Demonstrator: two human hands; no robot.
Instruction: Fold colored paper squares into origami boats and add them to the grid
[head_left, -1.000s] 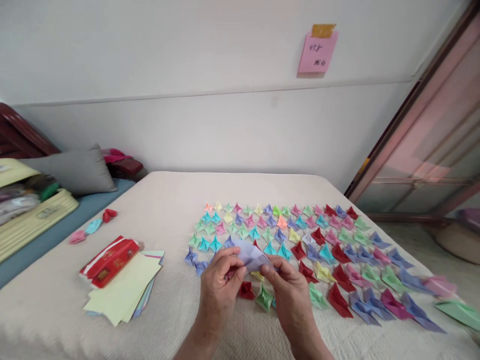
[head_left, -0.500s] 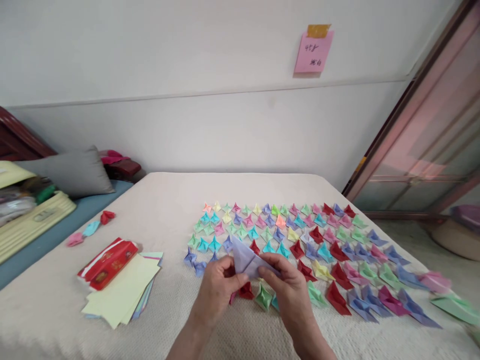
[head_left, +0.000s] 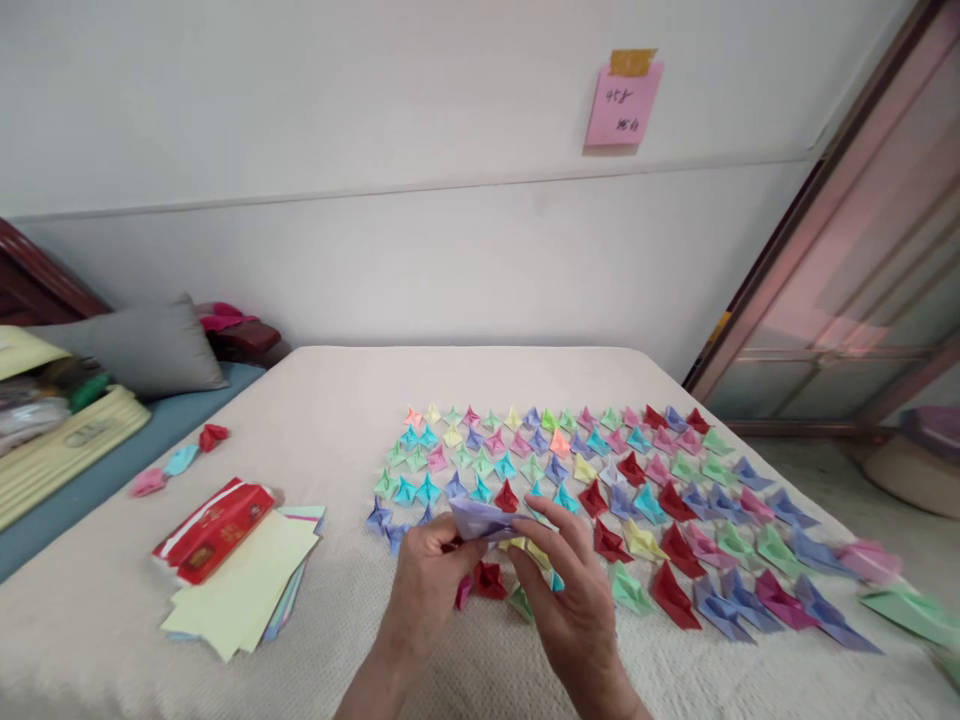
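Note:
Over the rows of folded paper boats, my left hand (head_left: pixel 431 570) pinches a lavender folded paper (head_left: pixel 480 518) between thumb and fingers. The paper is tilted nearly edge-on, and its lower part is partly hidden by the fingers. Close to its right end is my right hand (head_left: pixel 566 575), thumb and fingers apart, with boats showing through the gap. Its fingertips overlap the paper's right end; whether they press on it I cannot tell. Around and beneath both hands lie small boats, among them a dark red one (head_left: pixel 490 580) and a mint green one (head_left: pixel 628 590).
Several rows of coloured boats cover the bedspread (head_left: pixel 337 420) from middle to right. At left lie a red packet (head_left: pixel 214 530), a stack of pale yellow sheets (head_left: pixel 240 590) and three small crumpled pieces, one of them light blue (head_left: pixel 181 459). A grey cushion (head_left: pixel 157 350) sits farther left.
The lavender paper has tipped from facing me to nearly edge-on and sits slightly left. My right hand's fingers have loosened from their pinch and spread apart.

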